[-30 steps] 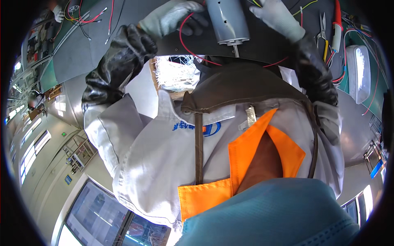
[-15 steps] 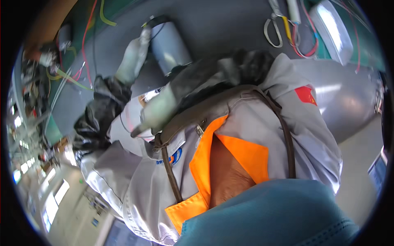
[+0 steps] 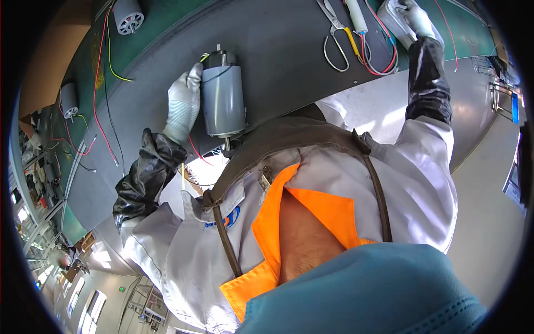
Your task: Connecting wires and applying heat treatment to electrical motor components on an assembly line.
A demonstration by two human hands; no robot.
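A grey cylindrical electric motor (image 3: 223,103) lies on the dark bench mat, its lower shaft pointing toward me. My left hand (image 3: 185,100), in a white glove, is at the motor's upper left side. Its fingers are closed on the motor's wires; a yellow-green piece shows above the fingertips, and red and yellow ends come out below the hand. At the upper right, my gloved right hand (image 3: 417,19) reaches over a white plastic box (image 3: 396,21). Its bent fingers are at the box's opening, and what they hold is hidden.
Scissors (image 3: 335,28) and a white cylindrical tool (image 3: 356,15) with red and blue leads lie left of the box. Two more motors, one at the upper left (image 3: 127,15) and one farther left (image 3: 69,100), trail loose wires. The curved bench edge (image 3: 289,108) runs before my apron.
My right hand has moved from in front of my chest out to the white box. The left hand stays by the motor, its fingers now lower on the side. The whole view has shifted.
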